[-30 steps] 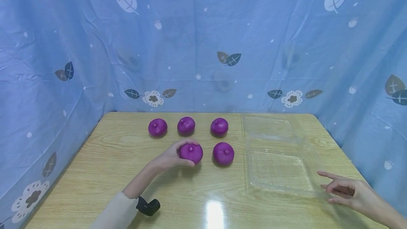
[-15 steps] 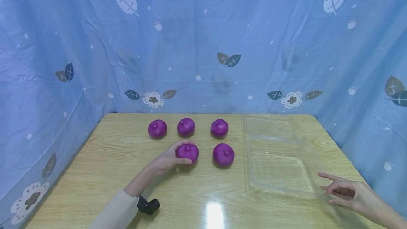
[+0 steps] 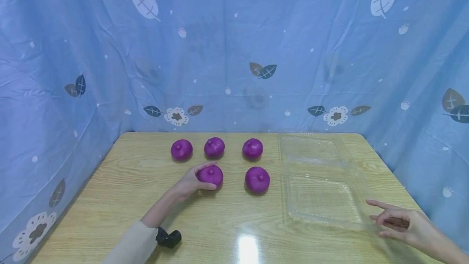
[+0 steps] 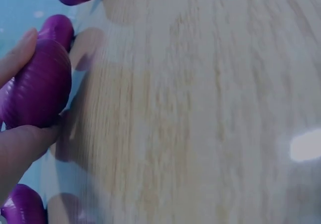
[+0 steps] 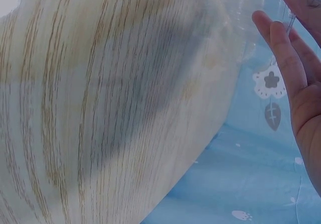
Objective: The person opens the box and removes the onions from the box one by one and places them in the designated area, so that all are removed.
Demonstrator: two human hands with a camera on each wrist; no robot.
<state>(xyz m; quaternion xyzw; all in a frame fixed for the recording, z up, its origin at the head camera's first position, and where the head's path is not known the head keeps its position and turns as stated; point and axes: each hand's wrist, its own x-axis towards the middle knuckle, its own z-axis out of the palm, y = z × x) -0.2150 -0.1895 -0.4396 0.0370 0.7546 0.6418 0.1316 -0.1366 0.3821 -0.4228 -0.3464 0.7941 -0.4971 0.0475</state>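
Observation:
In the head view my left hand [image 3: 190,182] grips a purple onion [image 3: 211,176] from its left side, thumb in front and fingers behind. The left wrist view shows the same onion [image 4: 40,83] between thumb and fingers; whether it touches the table I cannot tell. Just right of it sits another purple onion [image 3: 257,180]. Behind stand a left onion [image 3: 181,150], a middle onion [image 3: 214,147] and a right onion [image 3: 253,149]. My right hand [image 3: 399,221] stays by the front right corner of a clear plastic container [image 3: 318,217], its thumb and fingers apart.
The container's lid [image 3: 315,144] is folded back behind it on the wooden table [image 3: 128,186]. A blue patterned curtain [image 3: 220,52] hangs along the table's back and sides. A black wrist device [image 3: 168,238] sits at the left cuff. Light glares on the table's front.
My left hand has shifted slightly left with the onion in its grip, widening the gap to the onion on its right. The right hand has kept its place.

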